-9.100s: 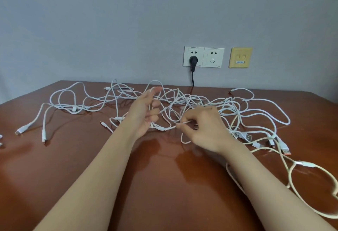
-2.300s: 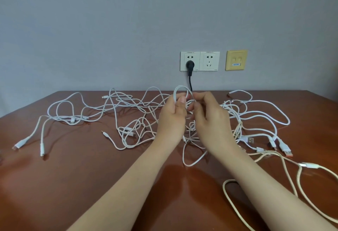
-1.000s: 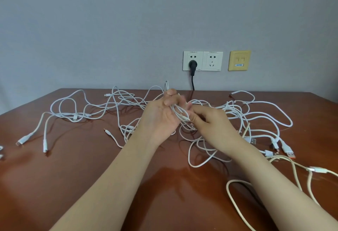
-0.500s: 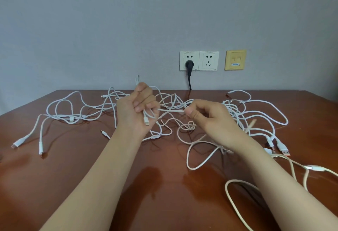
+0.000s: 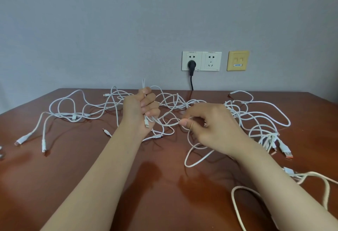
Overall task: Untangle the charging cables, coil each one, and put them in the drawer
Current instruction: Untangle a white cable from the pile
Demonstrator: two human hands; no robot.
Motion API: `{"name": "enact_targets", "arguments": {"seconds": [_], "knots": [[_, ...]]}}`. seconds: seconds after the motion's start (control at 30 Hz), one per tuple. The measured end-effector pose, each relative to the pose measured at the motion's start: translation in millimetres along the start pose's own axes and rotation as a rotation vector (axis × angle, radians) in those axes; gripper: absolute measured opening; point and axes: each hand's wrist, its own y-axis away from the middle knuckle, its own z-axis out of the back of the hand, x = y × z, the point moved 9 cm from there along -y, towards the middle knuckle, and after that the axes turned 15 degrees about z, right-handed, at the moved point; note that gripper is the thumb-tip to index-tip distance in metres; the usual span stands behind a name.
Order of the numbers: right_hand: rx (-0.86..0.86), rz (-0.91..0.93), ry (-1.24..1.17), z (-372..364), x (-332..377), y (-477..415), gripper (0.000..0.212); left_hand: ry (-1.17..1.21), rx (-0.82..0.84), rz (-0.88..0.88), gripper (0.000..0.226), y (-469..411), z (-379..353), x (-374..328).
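Several white charging cables (image 5: 172, 106) lie tangled across the brown table (image 5: 73, 176). My left hand (image 5: 140, 111) is raised above the tangle and grips a few strands of white cable in its fist; one connector end pokes up above the fist and another hangs below it. My right hand (image 5: 206, 124) pinches a thin white strand between thumb and forefinger, just right of the left hand. That strand runs between the two hands. No drawer is in view.
More white cables (image 5: 256, 117) with USB plugs (image 5: 286, 150) pile at the right. A cream cable (image 5: 237, 203) loops at the near right edge. Loose cable ends (image 5: 43, 142) lie at the left. Wall sockets (image 5: 201, 61) with a black plug sit behind.
My hands have pulled apart from being close together a second ago. The left hand keeps its bundle; the right hand has dropped slightly lower since half a second ago.
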Motion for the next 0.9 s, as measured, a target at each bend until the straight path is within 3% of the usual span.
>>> {"name": "enact_targets", "arguments": {"seconds": [0.17,0.33,0.53,0.77,0.9], "knots": [[-0.002,0.068,-0.02,-4,10,-3,0.017,-0.175,-0.137,0.01,0.038,-2,-1,10],[0.006,0.06,-0.004,-9,8,-4,0.015,-0.676,-0.448,-0.064,0.03,-5,4,18],[-0.01,-0.032,-0.096,-9,-4,0,0.008,-0.745,-0.356,-0.016,0.029,-3,-5,28],[-0.128,-0.121,-0.204,8,-14,0,0.031,-0.756,-0.254,0.055,0.03,-3,-10,33],[-0.064,-0.152,-0.116,2,-16,3,0.012,-0.836,-0.245,0.056,0.032,-3,-15,36]]}}
